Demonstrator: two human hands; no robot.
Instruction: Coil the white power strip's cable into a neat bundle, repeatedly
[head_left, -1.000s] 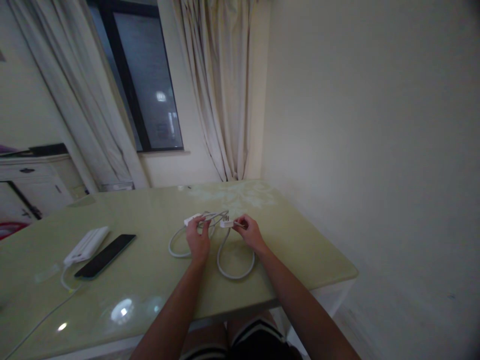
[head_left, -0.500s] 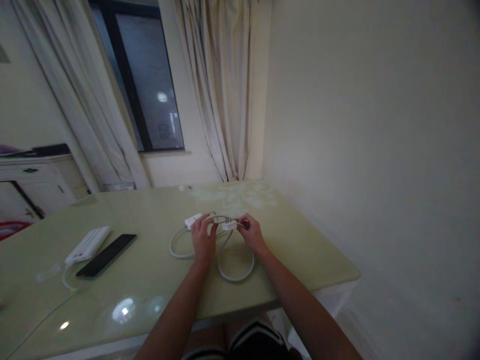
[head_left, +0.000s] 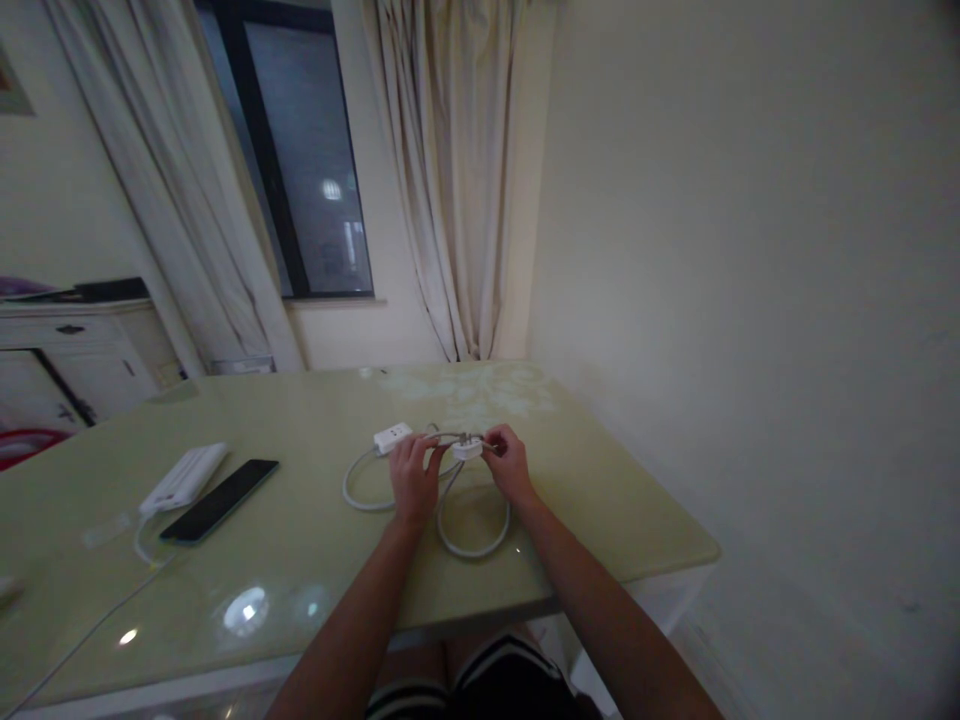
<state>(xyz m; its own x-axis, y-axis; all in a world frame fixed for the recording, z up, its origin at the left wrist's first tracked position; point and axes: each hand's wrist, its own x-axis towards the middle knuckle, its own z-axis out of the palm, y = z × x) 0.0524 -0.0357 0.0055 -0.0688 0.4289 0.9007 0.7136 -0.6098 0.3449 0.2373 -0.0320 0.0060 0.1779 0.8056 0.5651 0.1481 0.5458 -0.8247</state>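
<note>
A white power cord (head_left: 472, 553) lies in loops on the table, one loop bulging toward me and another to the left. Its white plug (head_left: 467, 450), with metal prongs upward, sits between my hands. My left hand (head_left: 414, 480) pinches the cord to the left of the plug, fingers bent over it. My right hand (head_left: 508, 465) is closed on the cord just right of the plug, with thumb and fingertips together. Behind my left fingers rests a white socket block (head_left: 393, 438) with small dark slots, partly covered by that hand.
On the left of the glossy greenish table (head_left: 315, 560) lie a white power bank (head_left: 185, 478) and a dark phone (head_left: 221, 502). A thin white cable (head_left: 97, 628) runs from them toward the near left edge. A wall (head_left: 712, 300) rises on the right; curtains (head_left: 457, 180) hang behind.
The camera view has shifted slightly. Both hands keep their hold beside the plug, and a little more of the socket block shows past my left fingers.
</note>
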